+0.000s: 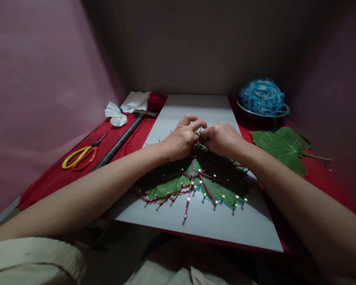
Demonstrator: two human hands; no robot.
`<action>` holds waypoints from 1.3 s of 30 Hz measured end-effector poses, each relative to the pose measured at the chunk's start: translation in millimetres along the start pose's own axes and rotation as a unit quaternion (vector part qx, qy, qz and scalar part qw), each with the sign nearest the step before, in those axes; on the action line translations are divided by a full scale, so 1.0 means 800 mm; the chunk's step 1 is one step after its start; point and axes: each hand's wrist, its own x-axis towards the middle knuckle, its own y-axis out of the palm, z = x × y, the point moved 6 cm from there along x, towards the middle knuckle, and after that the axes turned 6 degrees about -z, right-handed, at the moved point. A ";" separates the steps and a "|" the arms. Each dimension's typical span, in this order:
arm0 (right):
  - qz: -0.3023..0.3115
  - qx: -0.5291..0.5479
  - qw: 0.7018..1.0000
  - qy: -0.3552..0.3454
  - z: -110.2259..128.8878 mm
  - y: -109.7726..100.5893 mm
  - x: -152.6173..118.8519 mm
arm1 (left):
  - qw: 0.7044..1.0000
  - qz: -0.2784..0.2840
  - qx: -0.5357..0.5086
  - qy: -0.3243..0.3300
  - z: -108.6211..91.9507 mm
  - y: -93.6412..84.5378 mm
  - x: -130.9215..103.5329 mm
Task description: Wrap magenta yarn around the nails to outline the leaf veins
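A green leaf (207,164) lies on a white board (166,221), with several nails standing around its edge and along its veins. Purple yarn (207,190) runs between the vein nails. Red yarn (166,198) follows the lower left edge, and blue yarn (227,204) the lower right. Over the leaf's far end, my left hand (182,136) has its fingers bent and pinched at a strand of purple yarn. Facing it, my right hand (224,138) is closed in a pinch at the same spot, fingertips almost touching the left ones. The hands partly hide the strand and the nails there.
Left of the board, on red cloth (47,186), lie scissors (84,154), a hammer (121,138), crumpled tissue (115,114) and a red yarn ball (156,102). To the right are a metal bowl (264,114) holding blue yarn (262,95) and another leaf (284,146).
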 end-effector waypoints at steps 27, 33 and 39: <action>-0.065 0.037 0.997 0.037 -0.017 0.001 0.006 | 0.992 -0.036 -0.034 -0.117 0.027 0.002 0.004; -0.039 0.097 0.994 0.019 -0.013 0.000 0.005 | 0.997 -0.028 -0.055 -0.045 0.017 -0.008 0.000; -0.060 0.101 0.993 -0.032 -0.013 -0.005 0.004 | 0.995 -0.007 -0.077 -0.060 0.019 -0.008 0.000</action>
